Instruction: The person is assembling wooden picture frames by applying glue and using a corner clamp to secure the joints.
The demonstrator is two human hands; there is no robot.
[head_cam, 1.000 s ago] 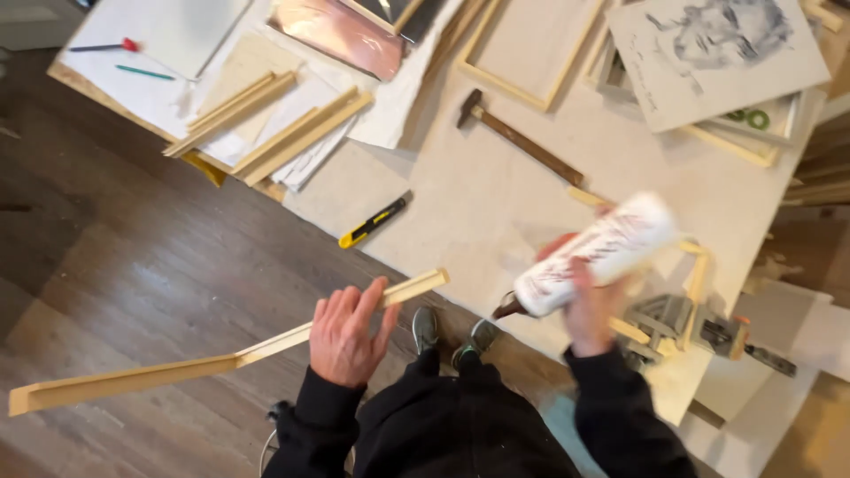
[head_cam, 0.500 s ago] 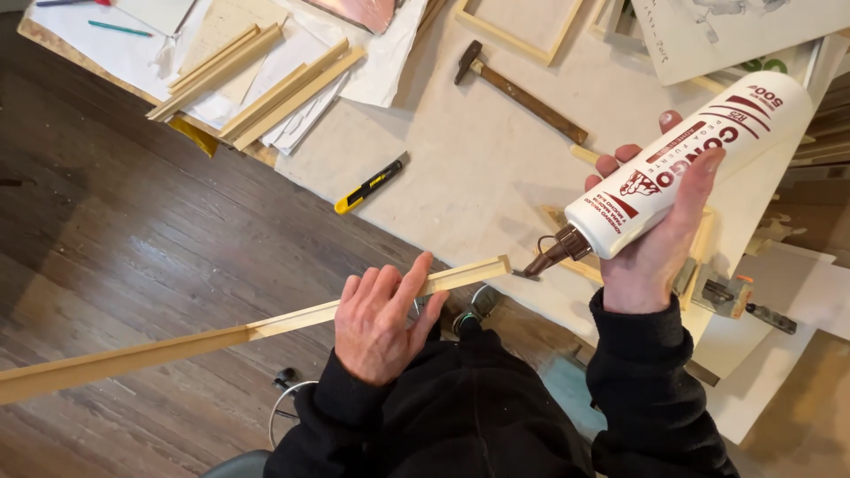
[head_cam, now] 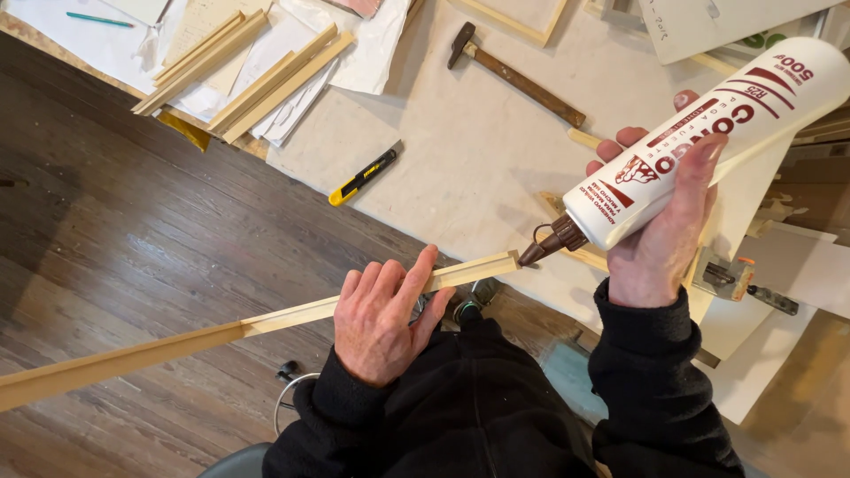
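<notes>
Beside the bench (head_cam: 460, 168), off its near edge, a long wooden moulding strip (head_cam: 177, 341) runs from lower left up to the right, its cut end pointing at the glue bottle (head_cam: 699, 142). The left hand (head_cam: 385, 319) is clamped on the strip near that end. The right hand (head_cam: 660, 226) is wrapped around the white bottle, which slants down-left, brown nozzle just beside the strip's tip.
</notes>
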